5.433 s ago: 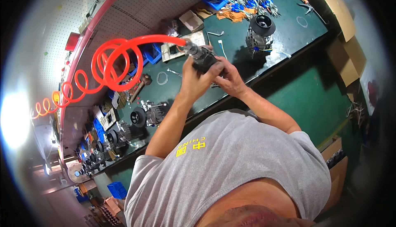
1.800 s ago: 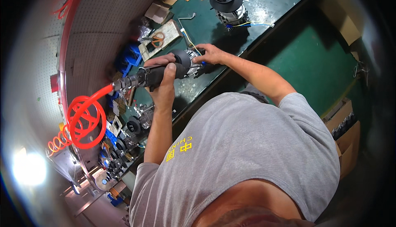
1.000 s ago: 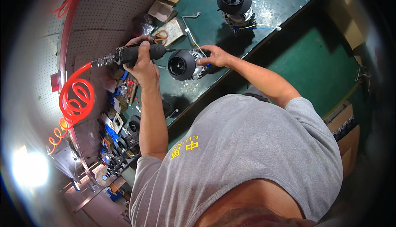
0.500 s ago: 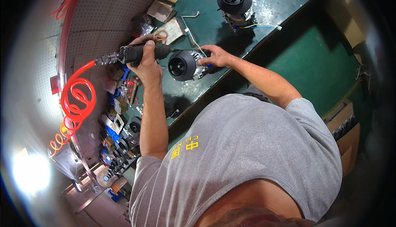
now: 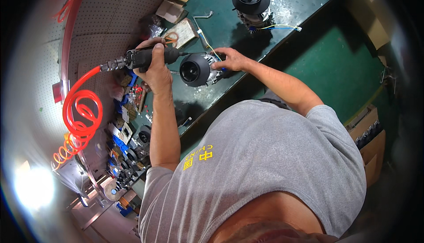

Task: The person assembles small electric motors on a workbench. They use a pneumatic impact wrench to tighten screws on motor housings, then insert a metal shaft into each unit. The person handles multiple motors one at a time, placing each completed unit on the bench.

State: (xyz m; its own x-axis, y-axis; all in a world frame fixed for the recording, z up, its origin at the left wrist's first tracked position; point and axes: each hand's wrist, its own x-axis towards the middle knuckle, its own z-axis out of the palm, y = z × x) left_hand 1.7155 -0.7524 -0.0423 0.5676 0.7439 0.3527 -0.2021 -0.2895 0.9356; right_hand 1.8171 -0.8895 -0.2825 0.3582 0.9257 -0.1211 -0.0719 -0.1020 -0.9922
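My left hand is wrapped round a black air screwdriver, which lies nearly level. A coiled red air hose runs from its metal fitting. The driver's thin bit reaches to the upper edge of a blower motor with a black round impeller and silver body; whether it touches a screw is hidden. My right hand grips the motor's body from the right, thumb at the near side and fingers at the far side. Wires stand up beside those fingers. The motor lies tilted on the green bench.
Another blower motor stands farther back, its wires trailing toward the bench edge. Beyond my hands lie orange-handled scissors, a pale block and a bent metal rod. Blue bins and loose parts crowd the left side. A cardboard box sits at right.
The driver and my left hand have shifted slightly left and up, and the hose coils have swung a little. My right hand and the motor have stayed in place.
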